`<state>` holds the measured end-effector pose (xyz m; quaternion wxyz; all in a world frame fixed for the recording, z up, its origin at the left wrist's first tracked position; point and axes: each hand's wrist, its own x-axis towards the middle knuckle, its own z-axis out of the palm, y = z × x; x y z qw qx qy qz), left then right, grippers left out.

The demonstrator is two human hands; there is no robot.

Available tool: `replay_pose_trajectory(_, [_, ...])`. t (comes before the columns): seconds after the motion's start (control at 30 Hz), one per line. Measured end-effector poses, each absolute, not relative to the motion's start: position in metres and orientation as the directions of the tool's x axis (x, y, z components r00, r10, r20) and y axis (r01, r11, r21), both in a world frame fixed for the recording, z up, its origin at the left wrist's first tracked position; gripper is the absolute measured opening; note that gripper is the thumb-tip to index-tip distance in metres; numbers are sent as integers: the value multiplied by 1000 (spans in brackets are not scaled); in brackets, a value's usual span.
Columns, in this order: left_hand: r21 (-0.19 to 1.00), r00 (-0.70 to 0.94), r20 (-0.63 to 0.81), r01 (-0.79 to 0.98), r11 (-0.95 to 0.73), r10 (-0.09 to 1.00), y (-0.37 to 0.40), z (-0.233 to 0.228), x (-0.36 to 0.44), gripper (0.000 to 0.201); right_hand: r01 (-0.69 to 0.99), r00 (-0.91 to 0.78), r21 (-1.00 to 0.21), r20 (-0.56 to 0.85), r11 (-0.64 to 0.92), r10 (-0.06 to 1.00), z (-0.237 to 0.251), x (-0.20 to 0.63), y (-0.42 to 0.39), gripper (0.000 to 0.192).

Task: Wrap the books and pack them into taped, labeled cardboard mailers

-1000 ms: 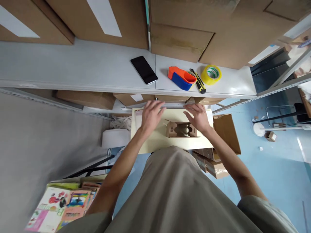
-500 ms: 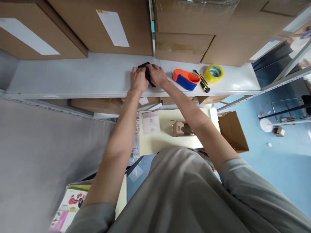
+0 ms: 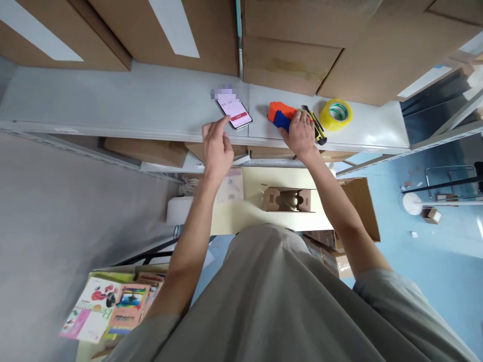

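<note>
A smartphone (image 3: 234,108) lies face up on the grey shelf (image 3: 151,103), its lit screen showing digits and a red bar; its upper part is blurred out. My left hand (image 3: 218,151) points at it, the index fingertip at the phone's lower edge, thumb apart and nothing held. To the right, my right hand (image 3: 301,133) has its fingers over an orange and blue tape dispenser (image 3: 281,113), covering its right end. Close beside those fingers lies a yellow and black utility knife (image 3: 320,131). A roll of yellow tape (image 3: 335,114) rests further right.
Large cardboard boxes (image 3: 290,63) line the back of the shelf. Below, a cream tabletop (image 3: 252,218) bears an open small carton (image 3: 269,200) and a clear packet (image 3: 231,187). An open cardboard box (image 3: 364,206) is at its right. Books (image 3: 92,306) lie lower left.
Both hands have let go of the phone, which now lies face up with its screen lit. My right hand has moved right onto the tape dispenser. My left hand has drawn back, index finger out.
</note>
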<state>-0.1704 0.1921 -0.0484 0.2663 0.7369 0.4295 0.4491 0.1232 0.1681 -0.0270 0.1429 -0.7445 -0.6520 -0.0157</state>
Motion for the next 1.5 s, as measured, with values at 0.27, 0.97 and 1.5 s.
replay_pose_trajectory(0.27, [868, 248, 325, 305, -392, 913, 96, -65, -87, 38, 862, 123, -507, 210, 1, 970, -49, 145, 142, 65])
replay_pose_trajectory(0.97, [983, 194, -35, 183, -1, 980, -61, -70, -33, 49, 578, -179, -816, -132, -5, 975, -82, 197, -83, 63])
replay_pose_trajectory(1.5, [949, 278, -301, -6, 314, 912, -56, -96, -68, 42, 794, -433, -596, -414, 121, 800, -24, 212, -106, 61])
